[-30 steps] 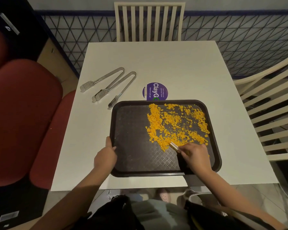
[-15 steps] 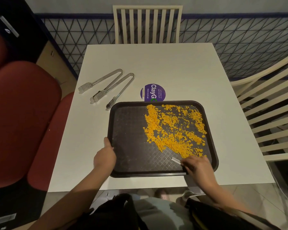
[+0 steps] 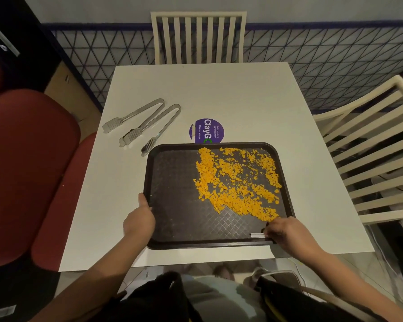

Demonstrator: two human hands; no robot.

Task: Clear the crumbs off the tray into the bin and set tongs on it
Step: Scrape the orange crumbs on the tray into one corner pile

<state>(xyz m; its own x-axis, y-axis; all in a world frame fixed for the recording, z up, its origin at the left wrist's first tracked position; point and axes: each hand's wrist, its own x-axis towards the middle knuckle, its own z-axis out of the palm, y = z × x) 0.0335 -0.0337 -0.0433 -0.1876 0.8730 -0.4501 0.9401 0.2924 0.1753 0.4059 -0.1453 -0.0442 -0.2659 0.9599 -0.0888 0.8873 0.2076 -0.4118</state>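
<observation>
- The tray (image 3: 172, 205) lies flat on the white table (image 3: 219, 94), its near edge close to the table's near edge, likely so the crumbs can be pushed off that side.
- The crumbs (image 3: 237, 182) are orange flakes spread over the tray's right half, from the far rim to the near right corner; the left half is bare.
- The left hand (image 3: 139, 223) is clamped on the tray's left rim near its near corner, thumb on top, apparently to keep the tray from sliding while the other hand sweeps.
- The right hand (image 3: 286, 233) sits at the near right corner, closed round a small scraper (image 3: 257, 235) whose pale edge rests on the tray floor just this side of the crumbs. I judge it a sweeping tool, but cannot say what kind.
- Two pairs of tongs (image 3: 140, 125) lie side by side on the table off the tray's far left corner, one tip just beside the rim. They are parked clear of the mess, waiting for a clean tray.
- A round purple sticker (image 3: 207, 130) is partly hidden under the far rim.
- No bin is clearly in view; it may sit below the near edge.
- The clearing looks barely begun.
</observation>
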